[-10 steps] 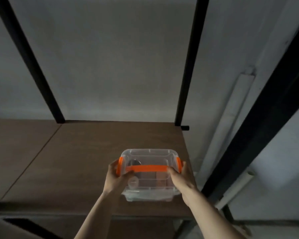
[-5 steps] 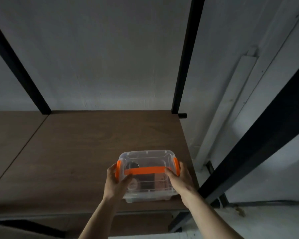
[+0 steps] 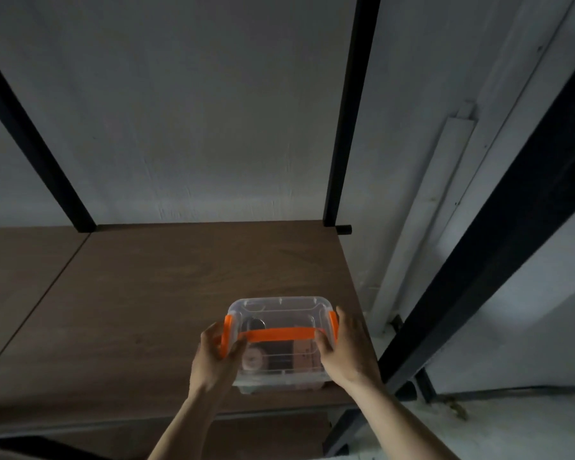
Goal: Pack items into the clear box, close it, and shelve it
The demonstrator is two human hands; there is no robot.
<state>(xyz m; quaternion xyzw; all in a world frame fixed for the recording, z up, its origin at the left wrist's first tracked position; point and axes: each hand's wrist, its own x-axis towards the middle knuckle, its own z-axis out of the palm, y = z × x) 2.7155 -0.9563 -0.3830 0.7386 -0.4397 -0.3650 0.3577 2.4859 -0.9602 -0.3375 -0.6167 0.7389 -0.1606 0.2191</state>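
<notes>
The clear box has its lid on, with orange side latches and an orange handle across the top. It sits on the brown wooden shelf, near the front right corner. Dim items show through its walls, among them a round pale thing and a brown flat one. My left hand grips the box's left end at the latch. My right hand grips its right end, thumb on the lid.
Black metal uprights frame the shelf at the back and a thick black post slants past on the right. A grey wall stands behind. A lower shelf board shows under the front edge.
The box has slid slightly further onto the shelf, both hands staying on its ends. My view has tilted down a little.
</notes>
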